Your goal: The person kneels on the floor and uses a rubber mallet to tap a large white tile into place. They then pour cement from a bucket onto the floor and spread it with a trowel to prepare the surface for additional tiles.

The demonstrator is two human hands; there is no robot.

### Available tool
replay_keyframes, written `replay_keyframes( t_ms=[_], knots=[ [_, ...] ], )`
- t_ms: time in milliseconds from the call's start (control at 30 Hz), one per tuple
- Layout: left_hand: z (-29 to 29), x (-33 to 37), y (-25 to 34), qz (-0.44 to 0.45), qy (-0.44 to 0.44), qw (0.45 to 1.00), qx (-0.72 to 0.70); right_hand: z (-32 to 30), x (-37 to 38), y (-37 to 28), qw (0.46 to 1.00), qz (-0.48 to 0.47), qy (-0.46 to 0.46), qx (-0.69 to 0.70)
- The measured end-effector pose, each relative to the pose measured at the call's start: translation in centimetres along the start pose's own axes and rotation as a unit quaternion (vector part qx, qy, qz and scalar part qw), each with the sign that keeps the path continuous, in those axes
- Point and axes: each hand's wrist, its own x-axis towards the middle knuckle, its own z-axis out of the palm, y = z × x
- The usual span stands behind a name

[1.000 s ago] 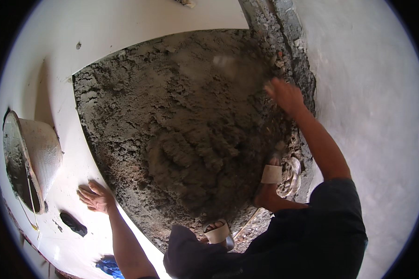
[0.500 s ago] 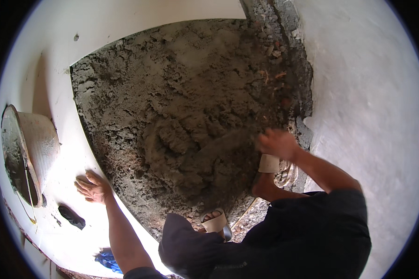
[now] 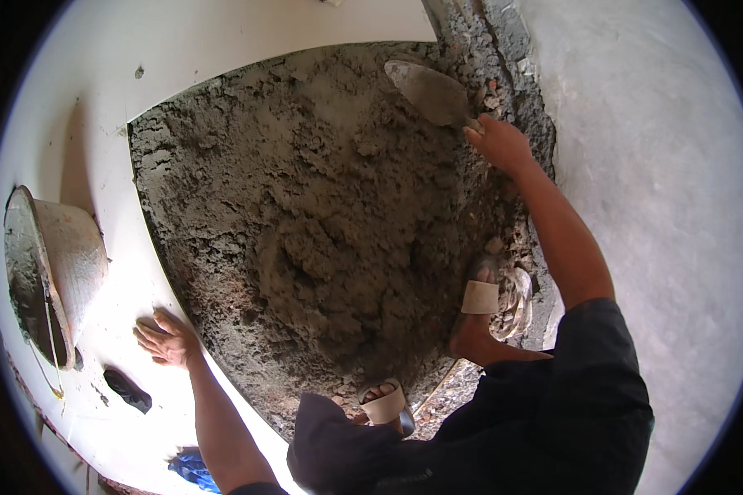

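Wet grey mortar [image 3: 330, 190] covers the floor in a rough, lumpy layer between the white tiles and the wall. My right hand [image 3: 501, 147] grips the handle of a trowel [image 3: 429, 92], stretched out to the far right corner of the layer. The trowel's broad, mortar-smeared blade points left, over or against the mortar; whether it touches cannot be told. On the white tile surface [image 3: 153, 396] at the left, my left hand [image 3: 167, 340] rests flat with its fingers spread, beside the mortar's edge.
A mortar-stained bucket [image 3: 70, 239] lies at the far left, near a small black item [image 3: 127, 389] and a blue crumpled thing [image 3: 194, 470]. My sandalled feet [image 3: 480, 299] stand at the mortar's near edge. A pale grey wall [image 3: 652, 165] borders the right.
My right hand has moved away from me, from beside my right foot to the far corner, and the trowel now shows plainly. The left hand has stayed in place.
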Motion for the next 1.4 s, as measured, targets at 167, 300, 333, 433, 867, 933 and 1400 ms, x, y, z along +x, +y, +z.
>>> replay_keyframes(
  t_ms=[167, 300, 333, 433, 867, 933, 1400],
  knots=[
    [-0.2, -0.2, 0.1, -0.004, -0.014, 1.000, -0.003, -0.2, -0.8, -0.1, 0.998, 0.038, -0.042, 0.024],
    [-0.4, -0.3, 0.4, -0.004, -0.007, 1.000, 0.002, -0.7, 1.4, -1.3, 0.997, 0.067, -0.035, 0.016],
    [-0.5, -0.3, 0.5, -0.008, -0.017, 1.000, -0.001, -1.1, 2.0, -1.5, 0.998, 0.058, -0.019, 0.009],
    [-0.7, -0.4, 0.7, -0.011, -0.018, 1.000, -0.007, -2.1, 2.0, -1.5, 0.999, -0.024, -0.031, -0.035],
    [-1.7, -0.9, 1.8, -0.012, -0.022, 0.999, -0.047, -2.1, -0.9, -4.4, 0.948, 0.161, -0.124, 0.245],
    [-2.0, -1.0, 1.9, -0.010, -0.030, 0.998, -0.055, -2.3, -3.0, -7.0, 0.888, 0.239, -0.125, 0.372],
    [-4.8, -0.7, 3.3, -0.042, -0.111, 0.990, -0.077, -3.6, -7.3, -21.0, 0.913, -0.034, -0.282, 0.293]
  ],
)
